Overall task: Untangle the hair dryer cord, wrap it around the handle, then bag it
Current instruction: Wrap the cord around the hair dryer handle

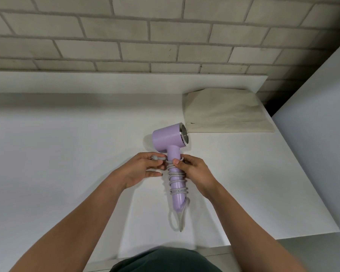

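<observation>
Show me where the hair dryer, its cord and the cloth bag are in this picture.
hair dryer (168, 139): head view, on the lilac barrel.
cord (178, 191): head view, on a grey turn around the handle.
cloth bag (224, 112): head view, on the middle of the beige fabric.

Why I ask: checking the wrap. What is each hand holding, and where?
Left hand pinches the cord at its plug end; right hand grips the hair dryer at the upper handle, over the coils.

Glossy lilac plastic hair dryer, shiny metal nozzle ring, matt cloth bag.
</observation>
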